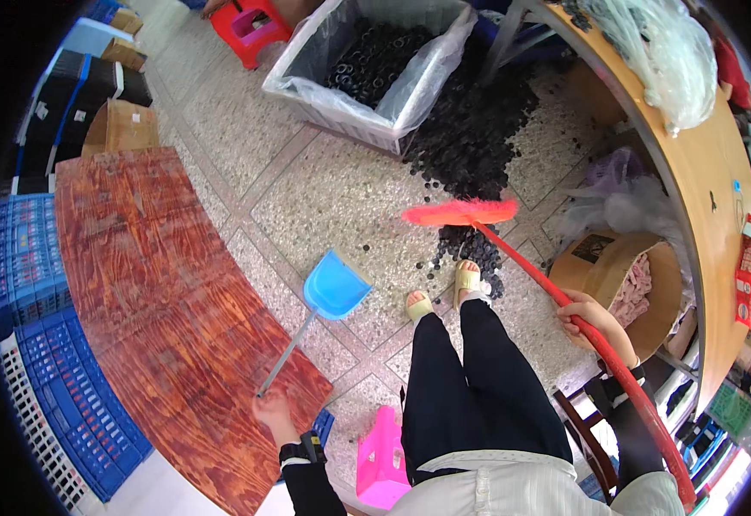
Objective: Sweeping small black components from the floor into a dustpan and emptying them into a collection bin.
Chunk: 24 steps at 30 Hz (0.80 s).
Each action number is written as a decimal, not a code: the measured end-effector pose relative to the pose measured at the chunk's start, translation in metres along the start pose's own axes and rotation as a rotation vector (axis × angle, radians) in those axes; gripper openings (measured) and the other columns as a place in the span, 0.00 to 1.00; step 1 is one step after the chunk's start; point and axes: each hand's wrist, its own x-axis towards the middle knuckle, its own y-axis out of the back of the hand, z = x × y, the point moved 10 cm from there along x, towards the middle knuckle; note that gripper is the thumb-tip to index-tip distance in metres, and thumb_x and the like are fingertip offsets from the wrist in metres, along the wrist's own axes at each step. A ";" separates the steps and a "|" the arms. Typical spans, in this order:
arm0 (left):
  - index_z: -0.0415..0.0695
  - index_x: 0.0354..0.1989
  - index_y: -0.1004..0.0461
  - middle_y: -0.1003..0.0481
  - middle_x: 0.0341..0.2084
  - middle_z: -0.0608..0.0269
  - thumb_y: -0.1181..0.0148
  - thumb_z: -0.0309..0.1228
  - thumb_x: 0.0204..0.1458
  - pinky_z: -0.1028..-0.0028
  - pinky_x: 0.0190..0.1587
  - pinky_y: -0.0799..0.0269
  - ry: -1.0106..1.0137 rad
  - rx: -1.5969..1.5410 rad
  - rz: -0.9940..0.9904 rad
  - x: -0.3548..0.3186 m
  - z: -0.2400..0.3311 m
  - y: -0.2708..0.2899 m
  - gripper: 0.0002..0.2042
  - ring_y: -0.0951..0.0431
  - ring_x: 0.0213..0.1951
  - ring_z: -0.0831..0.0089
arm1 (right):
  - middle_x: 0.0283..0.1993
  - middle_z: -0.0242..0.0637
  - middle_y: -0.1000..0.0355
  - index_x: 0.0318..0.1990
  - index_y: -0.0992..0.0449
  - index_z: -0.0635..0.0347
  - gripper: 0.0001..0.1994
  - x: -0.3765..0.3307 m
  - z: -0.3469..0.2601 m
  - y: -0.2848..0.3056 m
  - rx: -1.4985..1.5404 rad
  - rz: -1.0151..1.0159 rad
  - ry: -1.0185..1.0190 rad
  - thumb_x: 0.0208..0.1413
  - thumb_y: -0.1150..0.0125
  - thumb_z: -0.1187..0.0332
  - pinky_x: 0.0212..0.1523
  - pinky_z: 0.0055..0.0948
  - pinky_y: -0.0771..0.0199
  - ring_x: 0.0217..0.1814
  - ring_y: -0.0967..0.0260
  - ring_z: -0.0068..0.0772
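Observation:
My left hand (274,408) grips the end of the thin grey handle of a blue dustpan (335,286), whose pan hangs over the speckled floor left of my feet. With my right hand (594,323) I hold the red pole of a broom (459,212); the fingers wrap round it. The broom's red bristle head lies across a spill of small black round pieces (465,142) in front of my feet. That spill runs back beside a white bin (332,107) lined with clear plastic, with black rings inside.
A reddish wooden table (160,292) stands left, with blue crates (83,404) beyond it. At right are a curved tabletop (711,215) and a cardboard box (599,271) holding pink pieces. A pink stool (381,460) is near my legs, a red stool (251,30) far back.

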 end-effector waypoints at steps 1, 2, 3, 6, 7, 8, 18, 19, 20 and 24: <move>0.40 0.34 0.32 0.32 0.26 0.62 0.52 0.33 0.45 0.74 0.28 0.34 -0.087 0.068 0.076 0.001 0.013 0.004 0.11 0.33 0.28 0.72 | 0.18 0.29 0.44 0.48 0.40 0.61 0.19 -0.008 -0.003 -0.003 0.006 0.020 0.014 0.45 0.53 0.75 0.11 0.17 0.47 0.12 0.45 0.19; 0.42 0.34 0.32 0.31 0.27 0.64 0.53 0.35 0.46 0.74 0.29 0.34 -0.173 0.137 0.148 0.003 0.024 0.006 0.12 0.33 0.28 0.72 | 0.18 0.29 0.44 0.44 0.39 0.61 0.16 -0.018 -0.006 -0.008 -0.001 0.044 0.031 0.44 0.52 0.75 0.11 0.17 0.47 0.13 0.45 0.19; 0.42 0.34 0.32 0.31 0.27 0.64 0.53 0.35 0.46 0.74 0.29 0.34 -0.164 0.138 0.130 0.007 0.026 0.002 0.12 0.33 0.28 0.72 | 0.18 0.29 0.44 0.41 0.38 0.62 0.13 -0.024 -0.008 -0.013 -0.007 0.055 0.048 0.44 0.52 0.75 0.11 0.18 0.47 0.13 0.45 0.19; 0.46 0.31 0.32 0.29 0.23 0.65 0.52 0.38 0.47 0.79 0.18 0.35 0.083 0.191 0.055 0.051 0.006 0.005 0.10 0.32 0.21 0.76 | 0.18 0.29 0.42 0.40 0.37 0.62 0.13 -0.034 0.001 -0.013 -0.002 0.089 0.043 0.43 0.51 0.76 0.12 0.18 0.45 0.13 0.44 0.19; 0.46 0.32 0.32 0.29 0.21 0.65 0.53 0.37 0.47 0.80 0.16 0.36 0.149 0.418 0.035 0.053 -0.030 -0.012 0.09 0.32 0.19 0.76 | 0.18 0.29 0.42 0.41 0.37 0.62 0.14 -0.040 0.007 -0.007 -0.029 0.120 0.008 0.42 0.51 0.76 0.12 0.17 0.45 0.13 0.44 0.19; 0.46 0.32 0.32 0.30 0.20 0.65 0.54 0.36 0.48 0.81 0.14 0.37 0.209 0.648 0.007 0.047 -0.075 -0.024 0.09 0.33 0.16 0.76 | 0.19 0.29 0.41 0.43 0.37 0.63 0.17 -0.047 0.010 -0.003 -0.023 0.130 -0.014 0.42 0.49 0.76 0.13 0.17 0.43 0.14 0.42 0.18; 0.42 0.42 0.37 0.33 0.38 0.54 0.39 0.36 0.35 0.64 0.44 0.37 -0.422 1.385 -2.242 -0.385 -0.507 -0.338 0.23 0.33 0.42 0.56 | 0.31 0.39 0.36 0.59 0.50 0.61 0.32 -0.069 -0.022 -0.028 0.076 -0.187 0.121 0.43 0.48 0.71 0.28 0.22 0.35 0.28 0.35 0.27; 0.43 0.36 0.33 0.29 0.32 0.55 0.40 0.36 0.36 0.65 0.39 0.35 -0.229 1.287 -2.274 -0.389 -0.527 -0.338 0.17 0.29 0.38 0.57 | 0.33 0.43 0.34 0.58 0.48 0.61 0.29 -0.071 -0.023 -0.027 0.151 -0.213 0.162 0.45 0.48 0.72 0.32 0.25 0.33 0.31 0.33 0.32; 0.43 0.36 0.33 0.29 0.32 0.55 0.40 0.36 0.36 0.65 0.39 0.35 -0.216 1.304 -2.290 -0.389 -0.533 -0.335 0.17 0.29 0.38 0.57 | 0.33 0.43 0.34 0.58 0.48 0.61 0.29 -0.083 -0.025 -0.022 0.175 -0.218 0.168 0.45 0.48 0.72 0.32 0.25 0.33 0.31 0.33 0.32; 0.45 0.18 0.33 0.31 0.14 0.56 0.44 0.34 0.38 0.63 0.27 0.34 -0.006 1.574 -2.616 -0.373 -0.584 -0.311 0.08 0.28 0.23 0.57 | 0.53 0.47 0.41 0.49 0.34 0.63 0.24 -0.227 -0.123 0.016 -0.250 -0.125 0.994 0.53 0.56 0.53 0.59 0.38 0.57 0.60 0.52 0.43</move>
